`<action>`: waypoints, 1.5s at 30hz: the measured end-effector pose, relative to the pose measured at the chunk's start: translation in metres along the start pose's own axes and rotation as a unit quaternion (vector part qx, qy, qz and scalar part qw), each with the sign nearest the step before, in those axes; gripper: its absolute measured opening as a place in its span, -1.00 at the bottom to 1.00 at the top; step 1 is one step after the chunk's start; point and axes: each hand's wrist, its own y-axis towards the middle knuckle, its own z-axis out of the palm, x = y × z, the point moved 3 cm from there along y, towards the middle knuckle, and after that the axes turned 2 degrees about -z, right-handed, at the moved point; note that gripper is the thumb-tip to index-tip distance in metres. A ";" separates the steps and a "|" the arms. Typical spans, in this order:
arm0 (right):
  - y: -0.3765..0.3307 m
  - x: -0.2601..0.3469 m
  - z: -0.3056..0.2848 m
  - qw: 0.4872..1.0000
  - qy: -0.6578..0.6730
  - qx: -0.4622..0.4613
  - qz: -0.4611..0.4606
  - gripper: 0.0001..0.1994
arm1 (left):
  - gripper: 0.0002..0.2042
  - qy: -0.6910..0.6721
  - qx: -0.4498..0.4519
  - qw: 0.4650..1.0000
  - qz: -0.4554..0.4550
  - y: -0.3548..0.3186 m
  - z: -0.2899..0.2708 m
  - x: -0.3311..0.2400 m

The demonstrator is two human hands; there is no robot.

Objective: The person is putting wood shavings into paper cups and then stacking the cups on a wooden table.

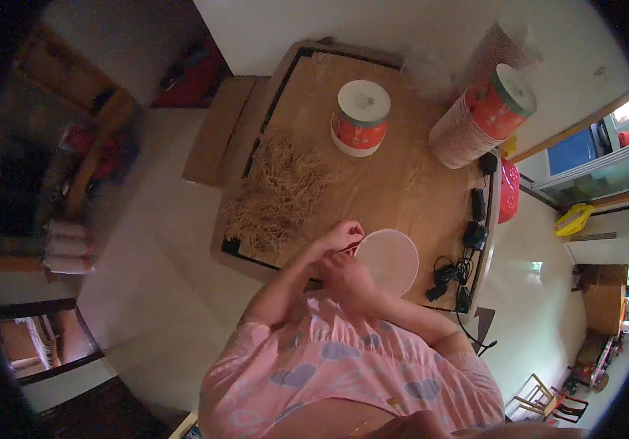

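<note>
A white-lined paper tub stands at the table's near edge, its round mouth facing up toward me. Both hands meet at the tub's left side. My left hand has its fingers bent and closed there. Just nearer to me, my right hand is closed too, its knuckles covering the fingertips. Between them shows a small red and white piece; whether it belongs to the tub cannot be told. To the left lies a loose heap of tan, curly strands.
An upturned red paper tub with a pale base rests on another at the table's far side. Leaning stacks of nested tubs occupy the far right. Black power adapters and cables line the right edge. A cardboard box adjoins the left edge.
</note>
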 end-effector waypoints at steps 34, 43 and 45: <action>0.008 -0.167 0.009 0.902 0.322 0.075 0.278 -0.79 | -0.91 -0.200 -0.168 0.960 0.098 0.005 0.021 0.015; -0.001 -0.179 0.023 0.858 0.447 -0.066 0.244 -0.91 | -0.82 -0.196 -0.154 0.966 0.074 0.006 0.024 0.015; 0.000 -0.170 0.016 0.855 0.452 -0.078 0.244 -0.89 | -0.85 -0.163 -0.149 0.974 0.057 0.010 0.024 0.022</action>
